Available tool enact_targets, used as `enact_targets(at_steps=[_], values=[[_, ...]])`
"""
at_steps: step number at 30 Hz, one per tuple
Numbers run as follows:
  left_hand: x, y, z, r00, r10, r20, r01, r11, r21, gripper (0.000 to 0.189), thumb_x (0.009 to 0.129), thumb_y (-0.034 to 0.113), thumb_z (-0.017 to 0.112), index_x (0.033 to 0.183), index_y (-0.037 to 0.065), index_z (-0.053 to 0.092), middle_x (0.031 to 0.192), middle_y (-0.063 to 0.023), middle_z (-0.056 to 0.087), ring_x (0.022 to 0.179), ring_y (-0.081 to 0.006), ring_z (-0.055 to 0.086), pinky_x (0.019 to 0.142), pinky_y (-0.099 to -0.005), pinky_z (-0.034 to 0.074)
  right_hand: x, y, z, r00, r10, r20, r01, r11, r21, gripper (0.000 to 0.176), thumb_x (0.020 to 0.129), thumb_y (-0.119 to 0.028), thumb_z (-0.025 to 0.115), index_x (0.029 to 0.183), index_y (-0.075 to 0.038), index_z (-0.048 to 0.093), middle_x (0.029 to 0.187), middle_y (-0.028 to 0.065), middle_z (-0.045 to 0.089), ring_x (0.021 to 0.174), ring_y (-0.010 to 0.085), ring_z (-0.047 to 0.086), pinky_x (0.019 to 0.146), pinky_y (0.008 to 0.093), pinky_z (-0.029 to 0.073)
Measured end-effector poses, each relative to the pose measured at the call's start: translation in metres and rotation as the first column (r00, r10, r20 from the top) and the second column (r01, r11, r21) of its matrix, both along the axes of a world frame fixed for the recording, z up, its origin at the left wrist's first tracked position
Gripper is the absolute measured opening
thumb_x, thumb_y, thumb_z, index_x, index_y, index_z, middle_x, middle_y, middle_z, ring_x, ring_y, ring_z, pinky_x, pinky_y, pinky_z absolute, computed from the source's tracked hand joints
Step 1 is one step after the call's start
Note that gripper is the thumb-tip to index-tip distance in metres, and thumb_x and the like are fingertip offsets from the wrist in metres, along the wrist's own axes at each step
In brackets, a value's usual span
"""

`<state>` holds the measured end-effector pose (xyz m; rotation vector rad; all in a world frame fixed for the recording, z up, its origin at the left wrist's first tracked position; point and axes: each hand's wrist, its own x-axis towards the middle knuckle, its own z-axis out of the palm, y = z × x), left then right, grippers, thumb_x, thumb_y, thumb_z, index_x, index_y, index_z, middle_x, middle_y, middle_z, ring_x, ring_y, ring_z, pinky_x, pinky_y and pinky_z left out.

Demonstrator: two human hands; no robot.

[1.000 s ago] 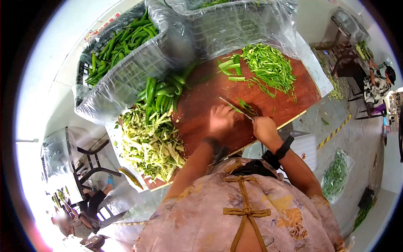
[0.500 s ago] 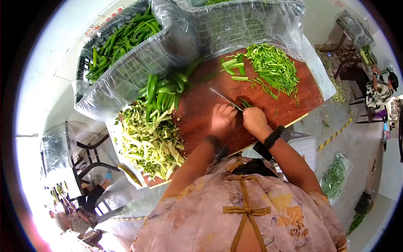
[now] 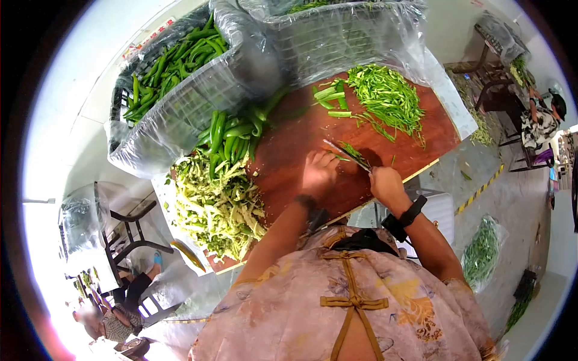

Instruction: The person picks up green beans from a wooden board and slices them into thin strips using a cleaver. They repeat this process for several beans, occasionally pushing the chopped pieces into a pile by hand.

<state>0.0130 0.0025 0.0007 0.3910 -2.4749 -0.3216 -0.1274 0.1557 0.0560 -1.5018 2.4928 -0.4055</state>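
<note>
My right hand is wrapped round the handle of a knife, whose blade slants up and left just above the board. Thin green pepper strips lie along the blade. Left of the knife, my left hand is low over the wooden cutting board, its fingers bent but a little apart; nothing shows in it, though glare and blur hide detail. Whole green peppers are piled at the board's left. A heap of shredded green pepper lies at the far right, with larger pepper pieces beside it.
Pale pepper cores and scraps cover the board's near left. Behind stand a plastic-lined crate of green peppers and another lined crate. A bag of greens is on the floor at right. Other people sit at far left and far right.
My right hand and the knife have moved right, away from my left hand, and the blade now lies flatter. Green strips show along it. My left hand has barely shifted.
</note>
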Motion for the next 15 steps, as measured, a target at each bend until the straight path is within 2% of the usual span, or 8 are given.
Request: enact_targets(at_steps=[1, 7, 11, 14, 15], values=[[0.000, 0.001, -0.001, 0.999, -0.007, 0.031, 0.006, 0.999, 0.035, 0.025, 0.068, 0.010, 0.059, 0.093, 0.007, 0.064, 0.095, -0.0064, 0.060, 0.100, -0.0267, 0.054, 0.095, -0.0440, 0.037, 0.003, 0.000, 0.000, 1.000, 0.028, 0.008, -0.028, 0.999, -0.020, 0.020, 0.080, -0.014, 0.053, 0.069, 0.001, 0.058, 0.066, 0.0244, 0.057, 0.065, 0.0421, 0.057, 0.059, 0.0498, 0.045], [0.001, -0.002, -0.006, 0.997, -0.031, 0.071, 0.023, 0.993, 0.112, 0.021, 0.071, 0.011, 0.055, 0.089, 0.007, 0.065, 0.097, -0.0069, 0.060, 0.100, -0.0278, 0.054, 0.095, -0.0451, 0.037, 0.012, -0.012, 0.010, 0.995, 0.097, -0.026, -0.098, 0.995, -0.032, 0.021, 0.081, -0.014, 0.052, 0.068, 0.001, 0.059, 0.064, 0.0244, 0.057, 0.064, 0.0416, 0.058, 0.059, 0.0495, 0.046], [0.003, -0.003, -0.007, 0.998, -0.042, 0.036, 0.039, 0.997, 0.074, 0.021, 0.071, 0.011, 0.054, 0.089, 0.007, 0.065, 0.096, -0.0068, 0.060, 0.099, -0.0272, 0.055, 0.095, -0.0441, 0.037, 0.006, -0.015, 0.009, 0.988, 0.155, -0.029, -0.155, 0.988, -0.008, 0.021, 0.080, -0.014, 0.054, 0.066, 0.000, 0.059, 0.064, 0.0242, 0.057, 0.063, 0.0414, 0.058, 0.059, 0.0493, 0.047], [0.002, -0.001, 0.001, 0.997, -0.020, 0.070, 0.017, 0.999, 0.043, 0.022, 0.070, 0.010, 0.055, 0.088, 0.008, 0.066, 0.094, -0.0058, 0.060, 0.095, -0.0255, 0.055, 0.091, -0.0417, 0.040, 0.004, -0.019, 0.009, 0.987, 0.158, -0.043, -0.156, 0.987, 0.046, 0.021, 0.079, -0.015, 0.055, 0.065, 0.001, 0.059, 0.064, 0.0240, 0.058, 0.063, 0.0410, 0.058, 0.060, 0.0487, 0.047], [0.002, 0.000, 0.003, 0.999, -0.015, 0.031, 0.013, 0.999, 0.046, 0.022, 0.068, 0.010, 0.055, 0.088, 0.008, 0.066, 0.093, -0.0054, 0.060, 0.093, -0.0249, 0.055, 0.088, -0.0403, 0.040, 0.004, -0.020, 0.008, 0.986, 0.160, -0.041, -0.158, 0.986, 0.048, 0.021, 0.079, -0.015, 0.055, 0.065, 0.001, 0.059, 0.064, 0.0240, 0.058, 0.063, 0.0410, 0.058, 0.060, 0.0487, 0.047]])
